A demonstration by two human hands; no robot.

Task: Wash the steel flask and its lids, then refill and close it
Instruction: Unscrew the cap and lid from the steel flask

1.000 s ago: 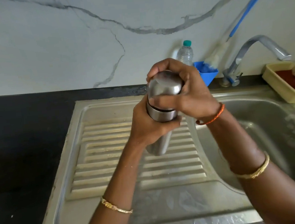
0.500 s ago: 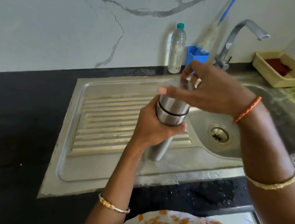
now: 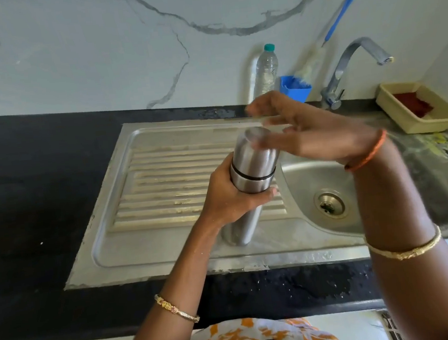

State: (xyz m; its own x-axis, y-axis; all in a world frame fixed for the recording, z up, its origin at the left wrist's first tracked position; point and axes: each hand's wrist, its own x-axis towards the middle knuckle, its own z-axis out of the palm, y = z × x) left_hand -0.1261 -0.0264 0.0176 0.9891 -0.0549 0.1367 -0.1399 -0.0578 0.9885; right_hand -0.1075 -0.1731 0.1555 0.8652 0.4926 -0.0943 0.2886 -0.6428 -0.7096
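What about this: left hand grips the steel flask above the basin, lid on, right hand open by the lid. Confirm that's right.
Not quite. The head view shows the left hand gripping the steel flask above the ribbed drainboard, not the basin. The lid is on and the right hand is open beside it.

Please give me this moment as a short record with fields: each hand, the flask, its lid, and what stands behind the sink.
left hand: grips the steel flask around its upper body
right hand: open, blurred, fingers spread over the lid
steel flask: tilted, base on the drainboard
lid: on the flask
behind sink: plastic bottle, blue cup with brush, tap
right of tap: beige tray
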